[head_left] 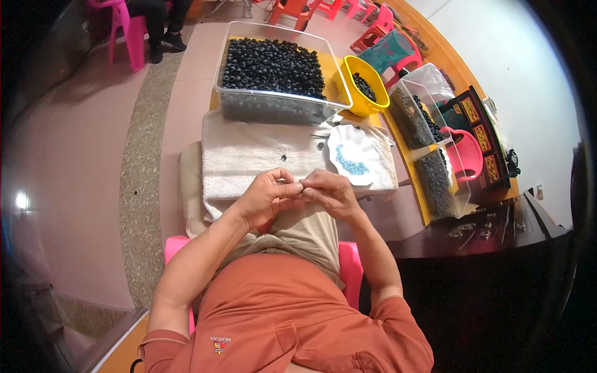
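Over my lap, my left hand [268,196] and my right hand [331,191] meet with pinched fingertips. What sits between them is too small to make out. Just beyond lies a white towel [239,152], with a small dark bead-like piece [283,158] on it. Close to my right hand stands a white scalloped dish [364,140] with tiny light-blue bits [351,163] in it. Beside its left rim rests another small dark piece [320,146], near a thin dark tool [319,135].
Behind the towel stands a clear plastic bin [267,109] of black ring-like pieces. A yellow basket [379,98] adjoins it, holding similar pieces. At right are clear tubs [435,193] and a pink basket [465,155]. Far left, a person's legs [155,28] show beside a pink chair [132,37].
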`<state>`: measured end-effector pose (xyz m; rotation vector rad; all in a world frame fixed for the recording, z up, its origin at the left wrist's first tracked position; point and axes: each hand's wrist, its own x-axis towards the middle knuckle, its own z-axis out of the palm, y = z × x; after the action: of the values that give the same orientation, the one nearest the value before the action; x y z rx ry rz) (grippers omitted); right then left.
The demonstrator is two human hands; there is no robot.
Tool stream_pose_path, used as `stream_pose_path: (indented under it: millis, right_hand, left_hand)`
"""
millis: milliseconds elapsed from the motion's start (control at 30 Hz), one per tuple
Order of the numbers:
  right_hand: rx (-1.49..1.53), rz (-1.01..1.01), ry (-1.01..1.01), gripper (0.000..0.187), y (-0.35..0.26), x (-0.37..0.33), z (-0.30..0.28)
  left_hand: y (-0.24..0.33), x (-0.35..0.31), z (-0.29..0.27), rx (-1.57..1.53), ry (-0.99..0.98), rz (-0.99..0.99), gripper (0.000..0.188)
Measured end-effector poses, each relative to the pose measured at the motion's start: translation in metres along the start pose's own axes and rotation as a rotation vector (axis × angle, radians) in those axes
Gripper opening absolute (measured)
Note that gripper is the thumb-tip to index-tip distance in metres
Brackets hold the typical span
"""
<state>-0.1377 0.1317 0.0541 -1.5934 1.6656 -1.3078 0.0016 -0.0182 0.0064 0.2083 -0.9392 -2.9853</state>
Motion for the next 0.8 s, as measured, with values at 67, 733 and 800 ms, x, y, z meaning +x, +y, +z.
stream_pose_path:
  millis: [67,733,800]
  right_hand:
    - [0.027,-0.006,0.053,0.016,0.002,-0.002,0.013]
    - [-0.788,0.047,-0.217,0.013,0.06,0.082,0.0]
    - [-0.784,0.042,-0.207,0.012,0.056,0.081,0.001]
  left_hand:
    - [0.003,0.0,-0.001,-0.008,0.043,0.027,0.01]
    - [0.019,0.003,-0.014,0.04,0.255,0.24,0.009]
    - [0.019,0.003,-0.013,0.029,0.255,0.239,0.009]
